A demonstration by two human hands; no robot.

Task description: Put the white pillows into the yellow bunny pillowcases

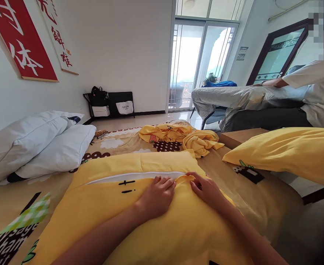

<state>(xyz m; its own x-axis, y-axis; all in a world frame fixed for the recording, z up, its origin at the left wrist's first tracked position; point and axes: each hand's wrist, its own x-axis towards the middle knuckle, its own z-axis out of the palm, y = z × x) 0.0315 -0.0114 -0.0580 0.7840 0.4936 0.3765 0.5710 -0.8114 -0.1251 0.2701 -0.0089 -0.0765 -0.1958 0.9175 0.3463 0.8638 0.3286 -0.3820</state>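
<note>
A yellow pillowcase (101, 209) lies on the bed in front of me, filled out by a pillow. Its long slit gapes, and a strip of the white pillow (134, 176) shows inside. My left hand (159, 193) is closed on the near edge of the slit, right of a small black print, with fingers curled together. Close by, my right hand (206, 189) grips the case's edge at the slit's right end, its index finger bent over the fabric and its thumb tucked below. The folds hide part of what the fingertips hold.
White pillows (54, 147) are stacked at the left on the patterned bed sheet (115, 143). Crumpled yellow covers (164, 133) lie beyond my pillowcase. Another yellow pillow (289, 152) sits at the right. A person (322, 88) is beside a plastic-covered table (242, 96) there.
</note>
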